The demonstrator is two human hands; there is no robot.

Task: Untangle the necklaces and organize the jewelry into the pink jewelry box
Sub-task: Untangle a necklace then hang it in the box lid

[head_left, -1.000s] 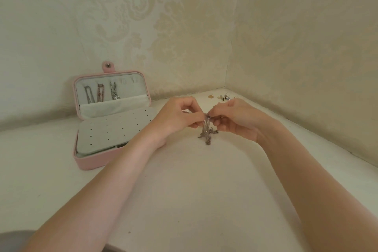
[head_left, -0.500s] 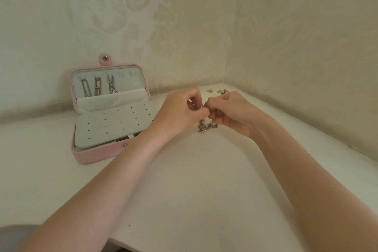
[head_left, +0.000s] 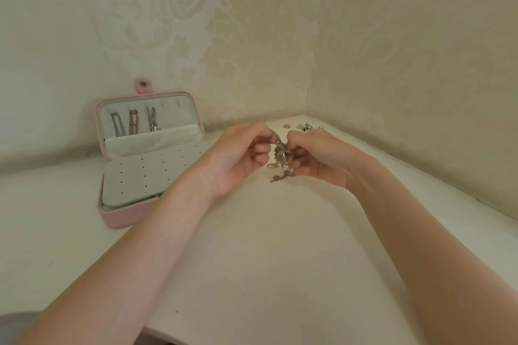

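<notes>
- Both hands have drawn slightly apart since a moment ago, stretching the tangled clump of silver-grey necklace chains (head_left: pixel 281 158) between them.
- Left hand (head_left: pixel 238 158) and right hand (head_left: pixel 318 158) each pinch the knot's top; its tail trails onto the white tabletop (head_left: pixel 252 260), likely to loosen the strands.
- Open pink hinged jewelry box (head_left: pixel 120 217) waits far left, three chains hung in its lid.
- Small loose earrings (head_left: pixel 304 127) lie in the far corner.
</notes>
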